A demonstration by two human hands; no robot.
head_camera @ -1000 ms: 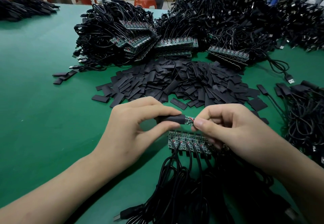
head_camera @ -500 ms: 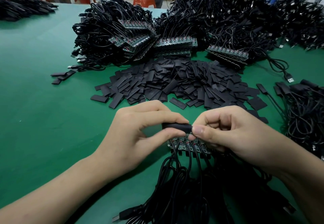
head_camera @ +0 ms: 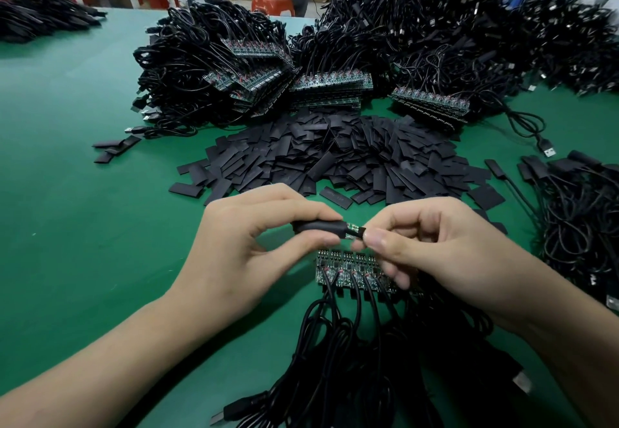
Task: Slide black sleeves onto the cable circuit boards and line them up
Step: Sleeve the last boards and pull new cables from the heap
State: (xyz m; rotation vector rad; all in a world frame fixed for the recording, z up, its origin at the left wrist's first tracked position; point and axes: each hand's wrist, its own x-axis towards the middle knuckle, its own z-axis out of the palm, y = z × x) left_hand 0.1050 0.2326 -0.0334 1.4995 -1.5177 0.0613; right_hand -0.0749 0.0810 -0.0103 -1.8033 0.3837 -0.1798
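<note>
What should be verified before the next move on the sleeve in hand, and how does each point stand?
1. Left hand grips the black sleeve: ok.
2. Right hand pinches the circuit board at its cable end: ok.
3. Sleeve covers the whole board: not ok, a green strip shows at the sleeve's right end.
4. Far end of the board flush inside the sleeve: cannot tell, hidden by sleeve and fingers.
5. Row of bare boards lies on the table below the hands: ok.
6. Pile of loose sleeves lies just beyond the hands: ok.
</note>
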